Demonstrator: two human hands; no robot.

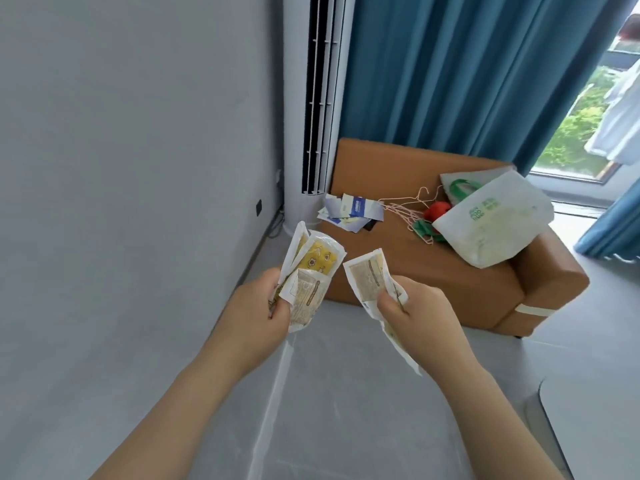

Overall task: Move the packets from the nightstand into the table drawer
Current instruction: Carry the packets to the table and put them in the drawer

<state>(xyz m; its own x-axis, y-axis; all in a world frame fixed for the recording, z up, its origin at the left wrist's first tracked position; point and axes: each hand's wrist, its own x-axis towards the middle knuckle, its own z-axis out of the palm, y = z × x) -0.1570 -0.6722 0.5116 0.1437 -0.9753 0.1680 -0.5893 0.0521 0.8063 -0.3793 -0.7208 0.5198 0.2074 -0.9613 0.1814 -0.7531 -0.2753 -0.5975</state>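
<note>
Carrying fanned packets (pixel 317 263) in front of the orange sofa (pixel 450 282), the left hand (pixel 263 308) is gripping several and the right hand (pixel 414 308) is pinching others; a loosely held one could be slipping free.

Can't really count the packets (pixel 311 268) in the left hand (pixel 263 303): they overlap, and the fingers are tucked away behind them. The print on them is just a blur. The right hand (pixel 415 306) pinches a second bunch (pixel 367 275) whose middle slips behind the palm and wrist, so no count there either. Both forearms run off the bottom edge. The white table corner (pixel 595 410) gets chopped by the frame. The bag (pixel 491 226) covers most of a red and green thing (pixel 437 216), no idea what it is, and its green lettering is too soft to read.
</note>
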